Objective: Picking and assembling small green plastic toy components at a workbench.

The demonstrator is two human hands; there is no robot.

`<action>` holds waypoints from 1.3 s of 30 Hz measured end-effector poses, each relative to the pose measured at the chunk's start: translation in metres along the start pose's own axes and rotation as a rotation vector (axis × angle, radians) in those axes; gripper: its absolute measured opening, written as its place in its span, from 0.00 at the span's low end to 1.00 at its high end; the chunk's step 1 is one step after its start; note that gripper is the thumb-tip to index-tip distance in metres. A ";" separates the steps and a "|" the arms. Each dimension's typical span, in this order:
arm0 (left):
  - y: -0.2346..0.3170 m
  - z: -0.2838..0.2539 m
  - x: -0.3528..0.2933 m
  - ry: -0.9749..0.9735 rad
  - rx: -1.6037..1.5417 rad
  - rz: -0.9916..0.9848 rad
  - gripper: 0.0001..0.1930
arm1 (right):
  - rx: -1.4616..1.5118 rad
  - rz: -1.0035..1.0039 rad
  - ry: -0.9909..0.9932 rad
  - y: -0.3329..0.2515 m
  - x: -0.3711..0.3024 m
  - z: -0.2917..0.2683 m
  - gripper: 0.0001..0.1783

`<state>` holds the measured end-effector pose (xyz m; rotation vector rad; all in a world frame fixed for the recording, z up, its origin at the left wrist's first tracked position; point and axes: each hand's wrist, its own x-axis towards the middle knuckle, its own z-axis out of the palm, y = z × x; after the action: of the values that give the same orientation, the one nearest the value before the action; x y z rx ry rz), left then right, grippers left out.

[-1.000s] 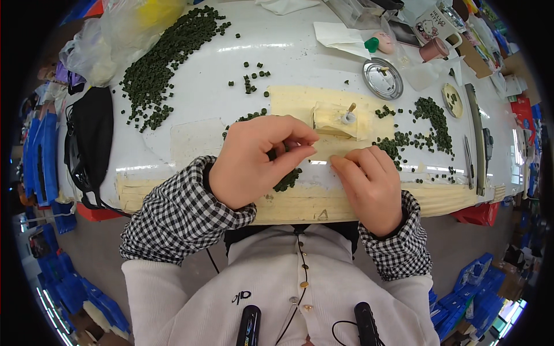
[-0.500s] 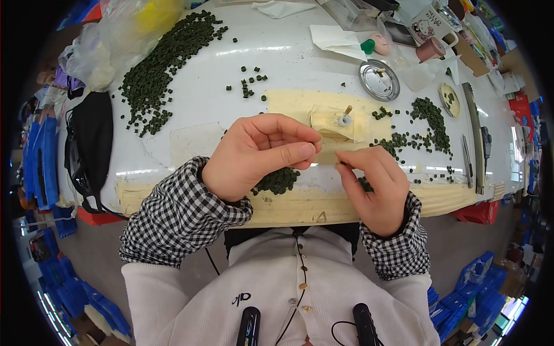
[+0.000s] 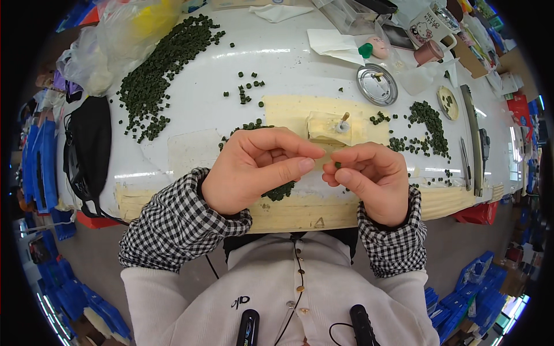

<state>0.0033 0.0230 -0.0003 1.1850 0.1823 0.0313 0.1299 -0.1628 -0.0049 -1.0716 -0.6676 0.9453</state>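
Observation:
My right hand (image 3: pixel 374 180) is closed in a pinch on a small dark green piece (image 3: pixel 337 165), short and stubby. Facing it, my left hand (image 3: pixel 248 171) has thumb and forefinger pressed together; whatever may be between them is too small or hidden to tell. The fingertips of both hands are close together above the near part of the table. Just beyond them sits a cream tape-covered block (image 3: pixel 328 128) with a small whitish ring and a short brown peg (image 3: pixel 345 117) standing up on it. Similar green pieces (image 3: pixel 279 191) lie partly hidden under my left hand.
A large heap of green pieces (image 3: pixel 167 63) spreads at the far left, a smaller group (image 3: pixel 430 128) at right. Round metal lid (image 3: pixel 377 85), shallow dish (image 3: pixel 448 102), tweezers (image 3: pixel 465 164) and mug (image 3: pixel 433 26) stand or lie rightward. A black bag (image 3: pixel 89 150) rests at the left edge.
My right hand has moved up and toward my left hand, and its fingers have turned so that the green piece shows. My left hand has shifted only slightly.

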 end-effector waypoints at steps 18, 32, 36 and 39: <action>-0.001 0.006 -0.003 0.061 -0.010 0.065 0.09 | -0.010 0.014 0.032 0.001 0.001 0.005 0.11; -0.007 0.006 -0.005 0.036 0.285 0.289 0.12 | -0.297 -0.075 0.082 0.006 0.003 0.011 0.08; -0.008 0.006 -0.006 0.046 0.300 0.291 0.12 | -0.412 -0.086 0.098 0.006 0.003 0.010 0.07; -0.008 0.005 -0.005 0.040 0.349 0.310 0.12 | -0.519 -0.150 0.096 0.005 0.004 0.011 0.07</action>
<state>-0.0017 0.0142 -0.0055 1.5537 0.0374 0.3053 0.1213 -0.1541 -0.0057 -1.4892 -0.9271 0.5962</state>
